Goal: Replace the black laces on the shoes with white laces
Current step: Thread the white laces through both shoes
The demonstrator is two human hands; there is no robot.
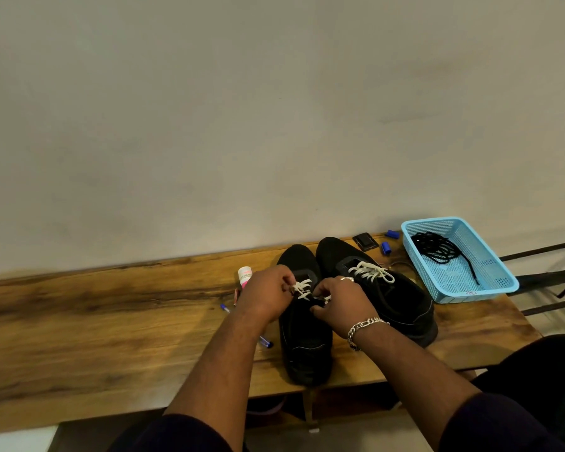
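Two black shoes stand side by side on the wooden table [111, 321], toes toward the wall. The right shoe [392, 298] carries a white lace [371, 271] threaded across its eyelets. On the left shoe [304, 347] a white lace [302, 288] is partly threaded. My left hand [265, 296] pinches that lace at the shoe's left side. My right hand [338, 303], with a ring and a chain bracelet, pinches the lace at the right side of the same shoe. The black laces [437, 249] lie bundled in a blue basket [490, 288].
The blue basket sits at the table's right end, close to the edge. Behind the shoes lie a small black case [366, 242] and two blue caps [388, 241]. A small white bottle [244, 276] and pens [265, 342] lie left of the shoes. The wall runs along the table's far side.
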